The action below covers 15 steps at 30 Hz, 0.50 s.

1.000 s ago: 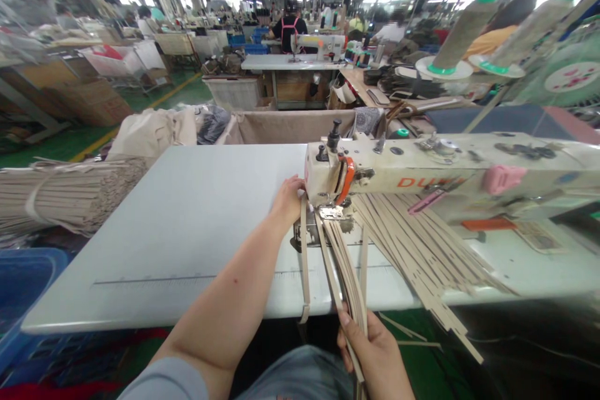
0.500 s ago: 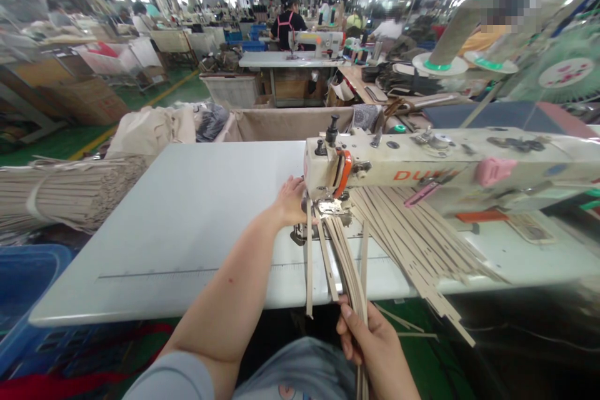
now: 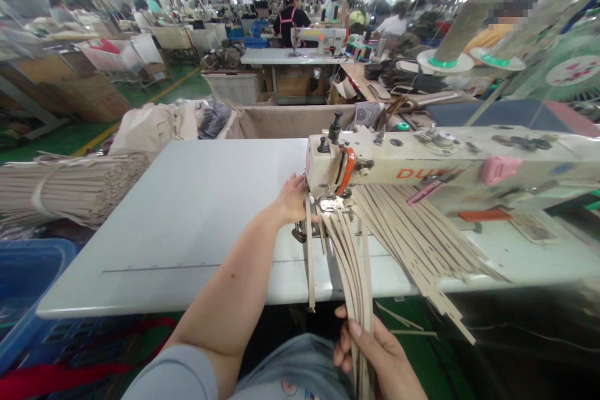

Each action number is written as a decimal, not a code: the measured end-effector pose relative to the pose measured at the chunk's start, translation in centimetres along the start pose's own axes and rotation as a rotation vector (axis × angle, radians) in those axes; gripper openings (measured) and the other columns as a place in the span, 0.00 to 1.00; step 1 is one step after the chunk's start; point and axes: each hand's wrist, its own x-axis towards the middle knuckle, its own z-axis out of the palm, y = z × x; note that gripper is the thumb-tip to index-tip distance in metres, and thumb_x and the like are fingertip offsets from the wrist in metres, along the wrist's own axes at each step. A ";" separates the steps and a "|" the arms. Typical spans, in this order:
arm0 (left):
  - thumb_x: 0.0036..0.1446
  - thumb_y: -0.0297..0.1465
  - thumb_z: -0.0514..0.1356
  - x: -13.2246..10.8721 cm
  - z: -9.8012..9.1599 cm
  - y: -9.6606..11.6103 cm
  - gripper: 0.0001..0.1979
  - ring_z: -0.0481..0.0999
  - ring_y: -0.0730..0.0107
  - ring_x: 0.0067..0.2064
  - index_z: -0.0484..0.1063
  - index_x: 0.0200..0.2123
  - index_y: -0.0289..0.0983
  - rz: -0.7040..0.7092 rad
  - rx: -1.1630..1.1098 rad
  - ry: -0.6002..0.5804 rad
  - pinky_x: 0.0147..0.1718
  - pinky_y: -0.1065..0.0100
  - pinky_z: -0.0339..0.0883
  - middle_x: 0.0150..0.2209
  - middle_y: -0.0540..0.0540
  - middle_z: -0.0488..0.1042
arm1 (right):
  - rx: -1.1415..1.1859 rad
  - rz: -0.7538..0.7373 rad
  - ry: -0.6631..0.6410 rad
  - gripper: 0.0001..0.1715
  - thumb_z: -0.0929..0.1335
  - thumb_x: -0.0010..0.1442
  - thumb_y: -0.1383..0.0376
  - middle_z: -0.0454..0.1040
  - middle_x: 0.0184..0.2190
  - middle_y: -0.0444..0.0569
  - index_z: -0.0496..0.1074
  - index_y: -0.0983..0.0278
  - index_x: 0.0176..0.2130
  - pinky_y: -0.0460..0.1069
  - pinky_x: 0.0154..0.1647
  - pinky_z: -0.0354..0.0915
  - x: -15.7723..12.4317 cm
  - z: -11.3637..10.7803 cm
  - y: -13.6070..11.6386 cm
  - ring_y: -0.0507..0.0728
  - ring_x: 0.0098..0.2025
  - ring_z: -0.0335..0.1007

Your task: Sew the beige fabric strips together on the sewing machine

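My right hand (image 3: 370,350) is closed around a bundle of narrow beige strips (image 3: 352,275), below the table's front edge. The strips run up, slightly fanned, to the metal guide (image 3: 332,204) under the head of a sewing machine (image 3: 398,162). My left hand (image 3: 289,201) rests on the table left of the needle area, fingers stretched out and thumb towards the guide; the machine head partly hides its fingertips. A single strip (image 3: 310,262) hangs down beside the thumb. More strips (image 3: 417,237) lie spread under the machine arm.
The white table (image 3: 197,200) carries a printed ruler line. A tied bundle of strips (image 3: 70,187) and a blue crate (image 3: 37,262) stand left. Thread cones (image 3: 464,25) and a fan (image 3: 572,69) are at right. A co-worker (image 3: 291,19) sits beyond, behind another machine.
A short strip left of the held bundle has moved up towards the guide. The held strips have fanned wider, and my right hand sits slightly lower. My left hand stays about where it was.
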 end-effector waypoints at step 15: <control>0.37 0.39 0.82 0.1 0.1 -0.2 0.55 0.57 0.22 0.82 0.73 0.71 0.37 -0.037 -0.014 0.020 0.80 0.30 0.56 0.77 0.29 0.68 | -0.014 0.067 0.170 0.38 0.92 0.40 0.42 0.88 0.28 0.49 0.84 0.64 0.35 0.47 0.32 0.79 0.5 0.1 0.3 0.60 0.32 0.89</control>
